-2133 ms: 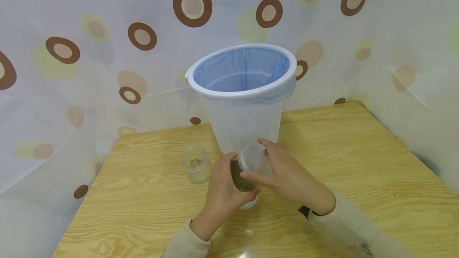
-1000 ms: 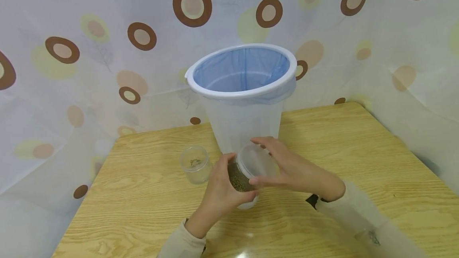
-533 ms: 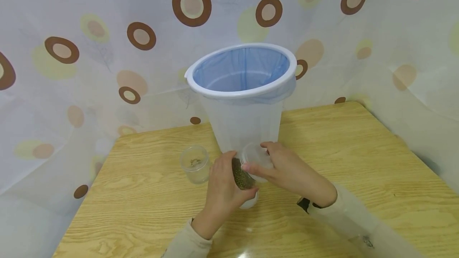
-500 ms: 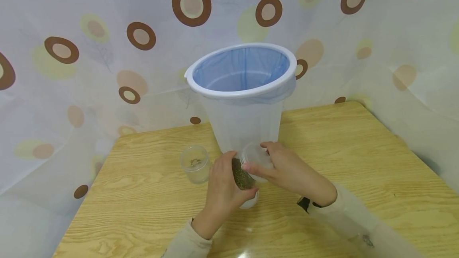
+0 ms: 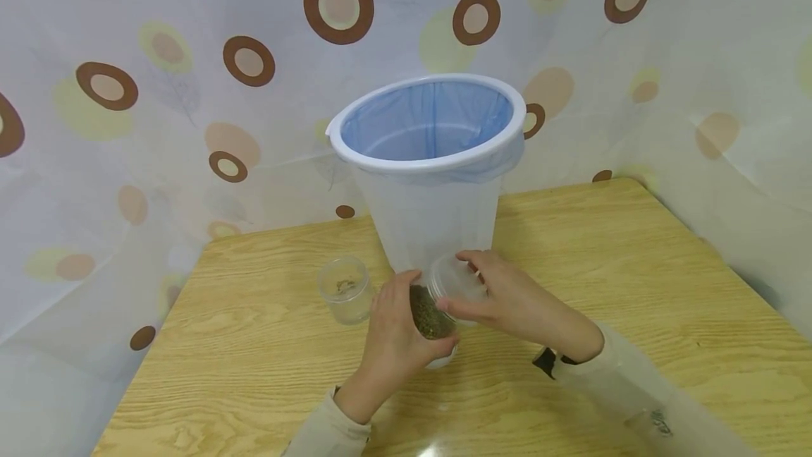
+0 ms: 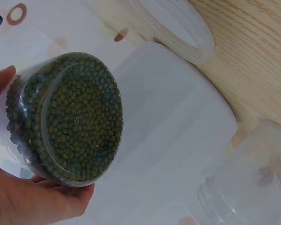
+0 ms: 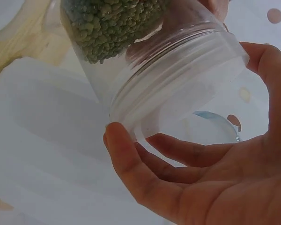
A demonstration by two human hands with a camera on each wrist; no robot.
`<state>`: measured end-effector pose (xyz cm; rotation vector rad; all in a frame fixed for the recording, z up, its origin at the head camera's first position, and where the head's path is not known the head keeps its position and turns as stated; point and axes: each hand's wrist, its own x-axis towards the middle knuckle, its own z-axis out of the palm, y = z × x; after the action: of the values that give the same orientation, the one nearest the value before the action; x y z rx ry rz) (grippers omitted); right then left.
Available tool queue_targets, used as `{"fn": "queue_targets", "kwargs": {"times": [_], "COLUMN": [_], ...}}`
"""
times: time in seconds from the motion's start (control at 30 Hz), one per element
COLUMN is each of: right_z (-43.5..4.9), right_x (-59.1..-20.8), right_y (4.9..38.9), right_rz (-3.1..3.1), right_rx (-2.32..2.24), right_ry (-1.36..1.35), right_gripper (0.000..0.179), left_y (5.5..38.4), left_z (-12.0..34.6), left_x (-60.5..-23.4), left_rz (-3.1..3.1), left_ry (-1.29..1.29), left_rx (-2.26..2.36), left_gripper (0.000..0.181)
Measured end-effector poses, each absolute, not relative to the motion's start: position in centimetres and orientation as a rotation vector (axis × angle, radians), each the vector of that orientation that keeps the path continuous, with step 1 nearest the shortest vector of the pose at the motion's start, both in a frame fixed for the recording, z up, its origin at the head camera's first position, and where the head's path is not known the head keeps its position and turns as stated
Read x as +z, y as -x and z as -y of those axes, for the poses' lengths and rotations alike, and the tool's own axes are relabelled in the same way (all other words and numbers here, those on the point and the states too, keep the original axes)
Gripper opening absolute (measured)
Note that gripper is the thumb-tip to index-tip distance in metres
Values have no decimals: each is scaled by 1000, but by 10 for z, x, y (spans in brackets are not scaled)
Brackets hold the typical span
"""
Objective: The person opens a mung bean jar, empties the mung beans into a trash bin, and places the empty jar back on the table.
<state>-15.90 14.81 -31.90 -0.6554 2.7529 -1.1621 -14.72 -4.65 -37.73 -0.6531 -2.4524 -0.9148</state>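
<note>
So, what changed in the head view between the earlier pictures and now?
Only a little: the right hand, gripping the translucent lid, swung out to the right, then back, and now sits slightly right of where it was half a second ago. Nothing was visibly taken or let go. The left hand kept its hold on the bean-filled jar; the small clear container and lined bin stayed put.

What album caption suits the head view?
Left hand grips a bean jar, right hand its lid, before a lined bin.
</note>
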Motion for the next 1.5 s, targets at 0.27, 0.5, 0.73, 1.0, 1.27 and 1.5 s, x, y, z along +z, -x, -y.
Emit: {"fn": "queue_targets", "kwargs": {"times": [0.27, 0.5, 0.73, 1.0, 1.27, 1.5], "right_z": [-154, -160, -163, -179, -194, -200], "right_x": [-316, -316, -319, -319, -323, -326], "right_y": [156, 160, 163, 168, 179, 187], "right_rz": [-2810, -2877, -2794, -2614, -2603, -2548], "right_rx": [-1226, -1267, -1429, -1584, -1582, -1628], "right_ry": [785, 827, 759, 683, 683, 495], "right_gripper": [77, 73, 71, 70, 66, 64], "left_y": [147, 147, 146, 145, 143, 142], "left_z": [56, 61, 62, 62, 64, 64], "left_x": [-375, -373, -373, -371, -371, -370], "left_rz": [2561, 2567, 2555, 2518, 2519, 2522], "left_ry": [678, 657, 621, 566, 537, 494], "left_rx": [-1224, -1358, -1471, -1577, -1604, -1621], "left_gripper": [88, 87, 87, 86, 85, 84]}}
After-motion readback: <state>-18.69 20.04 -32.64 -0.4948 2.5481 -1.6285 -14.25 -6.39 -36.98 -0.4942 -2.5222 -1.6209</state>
